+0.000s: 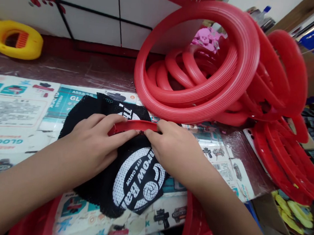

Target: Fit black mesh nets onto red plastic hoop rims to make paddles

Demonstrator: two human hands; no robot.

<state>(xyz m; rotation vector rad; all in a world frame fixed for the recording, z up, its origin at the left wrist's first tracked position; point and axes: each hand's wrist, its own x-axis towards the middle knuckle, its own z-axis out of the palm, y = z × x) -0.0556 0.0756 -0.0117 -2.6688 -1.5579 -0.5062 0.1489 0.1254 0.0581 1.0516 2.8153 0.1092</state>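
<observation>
My left hand (97, 138) is closed on the edge of a black mesh cloth (94, 185) and a red plastic rim (142, 125), fingers on top and thumb pointing to the right. Opposite it, my right hand (171, 144) pinches the same cloth edge against the rim, the two thumbs almost touching. White lettering and a ball picture are printed on the cloth, which hangs down toward me and also spreads beyond the rim. Between the hands only a short, curved stretch of the rim shows; my fingers cover its ends.
Red ribbed rings (192, 113) are piled at the back right, with more red ring parts (286, 160) at the table's right edge. A yellow plastic piece (29, 46) lies back left. Printed cardboard (15, 121) covers the table. Red curved parts (189, 218) show near my body.
</observation>
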